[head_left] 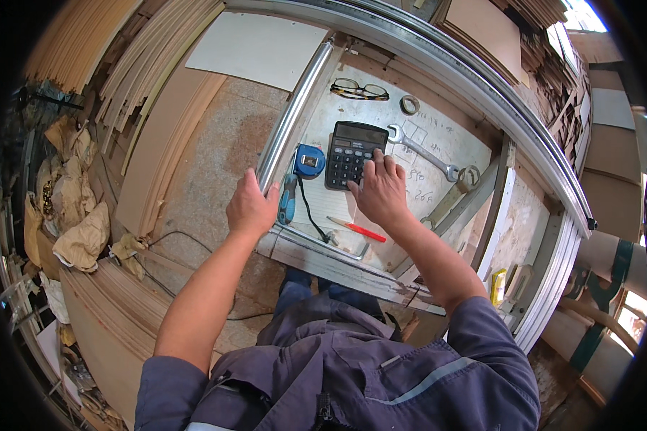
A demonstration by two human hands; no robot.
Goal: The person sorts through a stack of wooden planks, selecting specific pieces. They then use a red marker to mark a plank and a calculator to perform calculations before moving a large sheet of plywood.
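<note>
My left hand point(252, 204) is closed around the near end of a shiny metal rail point(295, 111), thumb on one side and fingers on the other. On the board, my right hand point(382, 192) rests over a black calculator point(348, 159), fingers apart with tips on its keys. Left of the calculator lie a blue tape measure point(310, 161) and a blue-handled tool point(287, 200). A red pencil point(364, 230) sits on lined paper below. Beyond my right fingers is an open-ended wrench point(425, 152), with a second wrench point(449, 197) partly behind my forearm.
Glasses point(359, 90) and a metal ring point(410, 105) lie at the far side of the board. A long metal rail point(474, 82) borders the bench. Stacked wood panels point(169, 161) and crumpled paper point(83, 237) are at left. A yellow object point(497, 286) stands at right.
</note>
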